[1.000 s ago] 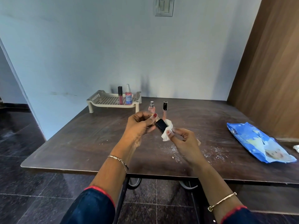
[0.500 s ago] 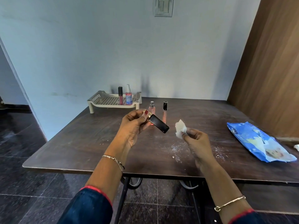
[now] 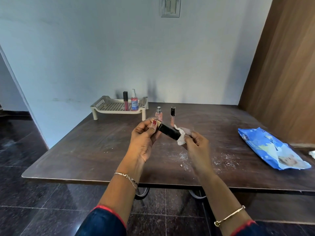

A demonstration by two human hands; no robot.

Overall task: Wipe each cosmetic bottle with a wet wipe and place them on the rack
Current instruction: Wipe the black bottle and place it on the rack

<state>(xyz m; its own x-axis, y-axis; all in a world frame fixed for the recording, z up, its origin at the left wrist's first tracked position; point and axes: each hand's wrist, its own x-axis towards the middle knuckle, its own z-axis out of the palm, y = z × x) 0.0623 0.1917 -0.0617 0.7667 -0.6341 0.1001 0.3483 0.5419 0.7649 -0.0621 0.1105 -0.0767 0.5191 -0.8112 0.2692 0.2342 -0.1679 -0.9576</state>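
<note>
Over at the left a dark tiled floor [image 3: 20,150] shows past the corner of a pale blue wall [image 3: 76,48], which runs on behind the bench [image 3: 85,150], a dark brown, scuffed top on metal legs. On the bench's far left corner, close to the wall, stands a cream plastic rack [image 3: 102,106] with a perforated deck; a pink lip gloss tube [image 3: 125,100] and a small spray bottle [image 3: 134,102] stand upright side by side near its right end. In front of the rack, above the bench, the left grip [image 3: 144,138] is closed on the gold end of a black cosmetic bottle [image 3: 168,131], which it holds tilted, lower end pointing right. Just behind it two more stand upright on the bench, near each other: a pink perfume bottle [image 3: 158,114] and a slim tube with a black cap [image 3: 172,114]. High on the wall above them is a switch plate [image 3: 170,6]. The black bottle's lower end touches a crumpled white wet wipe [image 3: 181,135], pinched in the right grip [image 3: 196,143]. White powdery specks [image 3: 184,155] are scattered on the wood under and to the right of the hands. Well apart, towards the right edge, a blue wipes pack [image 3: 272,149] lies flat, with a white scrap [image 3: 312,153] just beyond it. A brown wooden panel [image 3: 281,65] closes the room on the right.
</note>
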